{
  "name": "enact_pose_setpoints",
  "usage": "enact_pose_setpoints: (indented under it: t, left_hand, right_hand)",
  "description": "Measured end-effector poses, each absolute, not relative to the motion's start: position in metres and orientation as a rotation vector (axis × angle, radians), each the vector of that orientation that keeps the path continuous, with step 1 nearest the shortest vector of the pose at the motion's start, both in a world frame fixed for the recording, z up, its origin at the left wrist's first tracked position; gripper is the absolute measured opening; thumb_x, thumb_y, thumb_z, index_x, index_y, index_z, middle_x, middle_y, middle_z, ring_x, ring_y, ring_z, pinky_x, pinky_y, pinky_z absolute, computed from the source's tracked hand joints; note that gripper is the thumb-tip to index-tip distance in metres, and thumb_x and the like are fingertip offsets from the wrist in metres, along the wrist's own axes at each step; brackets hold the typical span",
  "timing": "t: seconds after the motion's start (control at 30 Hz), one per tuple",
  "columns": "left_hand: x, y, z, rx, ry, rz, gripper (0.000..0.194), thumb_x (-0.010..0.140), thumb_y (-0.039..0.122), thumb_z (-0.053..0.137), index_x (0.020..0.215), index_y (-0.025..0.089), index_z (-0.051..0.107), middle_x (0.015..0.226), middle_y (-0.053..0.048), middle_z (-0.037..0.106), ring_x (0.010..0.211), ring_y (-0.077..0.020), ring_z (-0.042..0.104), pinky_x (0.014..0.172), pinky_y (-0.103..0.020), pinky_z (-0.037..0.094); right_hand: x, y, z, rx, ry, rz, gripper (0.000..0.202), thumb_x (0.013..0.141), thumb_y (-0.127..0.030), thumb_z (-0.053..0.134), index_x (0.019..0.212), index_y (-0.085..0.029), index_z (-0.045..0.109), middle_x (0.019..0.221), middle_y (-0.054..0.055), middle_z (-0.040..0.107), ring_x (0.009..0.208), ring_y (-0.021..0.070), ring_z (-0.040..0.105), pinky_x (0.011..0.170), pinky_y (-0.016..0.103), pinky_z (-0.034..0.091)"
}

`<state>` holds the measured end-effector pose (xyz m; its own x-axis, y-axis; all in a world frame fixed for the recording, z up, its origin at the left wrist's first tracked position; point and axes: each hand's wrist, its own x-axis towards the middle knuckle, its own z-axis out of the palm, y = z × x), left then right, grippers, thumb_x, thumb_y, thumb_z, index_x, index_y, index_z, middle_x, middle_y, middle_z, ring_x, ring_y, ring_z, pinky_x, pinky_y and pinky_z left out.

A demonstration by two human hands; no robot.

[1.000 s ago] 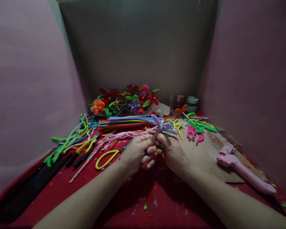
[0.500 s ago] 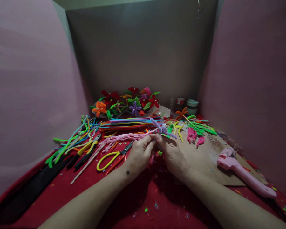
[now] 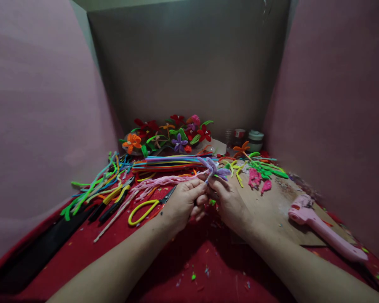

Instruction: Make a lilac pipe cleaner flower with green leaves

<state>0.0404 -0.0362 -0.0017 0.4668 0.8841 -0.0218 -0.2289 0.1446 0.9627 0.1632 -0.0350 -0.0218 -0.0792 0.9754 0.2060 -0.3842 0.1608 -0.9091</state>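
Note:
Between my two hands a purple pipe-cleaner flower [image 3: 212, 167] stands with its petals pointing up and outward. My left hand [image 3: 189, 201] pinches the flower's base from the left, thumb and forefinger together. From the other side, the fingers of my right hand [image 3: 229, 200] close on the same base, just under the petals. My fingers hide most of the stem. Scissors with yellow and orange handles [image 3: 143, 212] lie just left of my left hand. Pink pipe cleaners [image 3: 158, 183] run behind them across the red cloth [image 3: 177, 269].
Finished pipe-cleaner flowers [image 3: 177, 136] are heaped at the back. Pliers [image 3: 113, 202] and loose pipe cleaners [image 3: 91, 191] lie left. On the right, a pink glue gun [image 3: 325, 229] rests on a cardboard sheet [image 3: 271, 214]. Jars [image 3: 255, 141] stand behind; pink side walls [image 3: 331, 105] enclose the space.
The purple flower has turned, its petals now more upright and spread. My left hand has shifted slightly lower, its lower fingers loosened from the curl.

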Motion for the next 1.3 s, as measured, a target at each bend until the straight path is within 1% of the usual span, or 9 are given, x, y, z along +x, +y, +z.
enact_pose_setpoints:
  t: [0.13,0.23,0.37,0.53,0.7,0.87,0.97,1.07,1.3]
  left_hand:
    - [0.038,-0.033,-0.004,1.051,0.617,0.872,0.019,0.081,0.032,0.057,0.076,0.015,0.052,0.046,0.011,0.034,0.029,-0.0001,0.018,0.031,-0.014,0.031]
    - [0.035,-0.029,-0.007,1.009,0.555,0.835,0.015,0.082,0.028,0.056,0.079,0.013,0.055,0.047,0.011,0.033,0.030,0.0001,0.016,0.031,-0.013,0.031]
    - [0.034,-0.027,-0.008,1.037,0.547,0.802,0.015,0.083,0.029,0.054,0.080,0.015,0.055,0.047,0.011,0.032,0.030,-0.0005,0.015,0.031,-0.015,0.030]
    - [0.039,-0.033,-0.005,1.443,0.842,0.896,0.025,0.084,0.036,0.049,0.070,0.016,0.051,0.047,0.008,0.039,0.033,-0.0037,0.029,0.035,-0.017,0.027]
    - [0.041,-0.034,-0.008,1.914,1.055,1.161,0.020,0.081,0.028,0.053,0.065,0.016,0.052,0.058,0.004,0.047,0.052,-0.0065,0.038,0.050,-0.018,0.032]
    - [0.040,-0.033,0.000,1.530,0.942,1.011,0.031,0.081,0.039,0.052,0.060,0.017,0.043,0.044,0.008,0.035,0.036,-0.0043,0.029,0.038,-0.018,0.022]
    - [0.040,-0.033,0.002,1.414,0.856,0.976,0.033,0.079,0.043,0.056,0.062,0.017,0.045,0.044,0.008,0.038,0.032,-0.0040,0.031,0.034,-0.017,0.023]
    - [0.039,-0.032,0.000,1.344,0.786,0.954,0.029,0.079,0.042,0.057,0.068,0.016,0.049,0.044,0.008,0.039,0.030,-0.0042,0.032,0.033,-0.017,0.027]
    - [0.038,-0.034,0.001,1.166,0.662,0.884,0.017,0.083,0.033,0.054,0.078,0.017,0.051,0.044,0.011,0.035,0.029,-0.0013,0.020,0.031,-0.015,0.029]
  right_hand:
    - [0.162,-0.029,-0.028,-0.625,-1.036,1.451,0.028,0.078,-0.041,0.059,0.096,-0.022,0.068,0.072,0.001,0.067,0.063,0.0155,0.059,0.058,0.028,0.048]
    - [0.161,-0.027,-0.031,-0.547,-1.001,1.493,0.026,0.077,-0.041,0.061,0.093,-0.020,0.068,0.066,-0.001,0.063,0.056,0.0121,0.055,0.053,0.025,0.046]
    - [0.160,-0.027,-0.031,-0.494,-0.968,1.427,0.017,0.077,-0.033,0.063,0.084,-0.018,0.068,0.061,-0.003,0.059,0.054,0.0104,0.052,0.055,0.024,0.046]
    - [0.160,-0.027,-0.034,-0.570,-0.976,1.338,0.014,0.078,-0.030,0.061,0.083,-0.020,0.069,0.066,-0.001,0.064,0.061,0.0132,0.057,0.064,0.028,0.047]
    - [0.159,-0.032,-0.026,-0.619,-1.064,1.194,0.012,0.077,-0.029,0.061,0.082,-0.022,0.069,0.075,0.000,0.067,0.073,0.0158,0.059,0.074,0.030,0.046]
    - [0.163,-0.037,-0.015,-0.712,-1.247,1.143,0.017,0.080,-0.033,0.057,0.081,-0.022,0.069,0.070,0.000,0.064,0.072,0.0160,0.056,0.070,0.029,0.046]
    - [0.166,-0.034,-0.019,-0.761,-1.301,1.105,0.020,0.082,-0.035,0.054,0.078,-0.022,0.069,0.067,0.000,0.061,0.065,0.0153,0.053,0.066,0.028,0.045]
    - [0.168,-0.031,-0.023,-0.750,-1.325,1.092,0.020,0.083,-0.034,0.053,0.078,-0.022,0.067,0.063,0.000,0.058,0.059,0.0145,0.050,0.063,0.028,0.044]
    - [0.166,-0.033,-0.021,-0.700,-1.248,1.213,0.023,0.083,-0.035,0.053,0.074,-0.017,0.065,0.061,-0.001,0.053,0.055,0.0110,0.044,0.056,0.025,0.041]
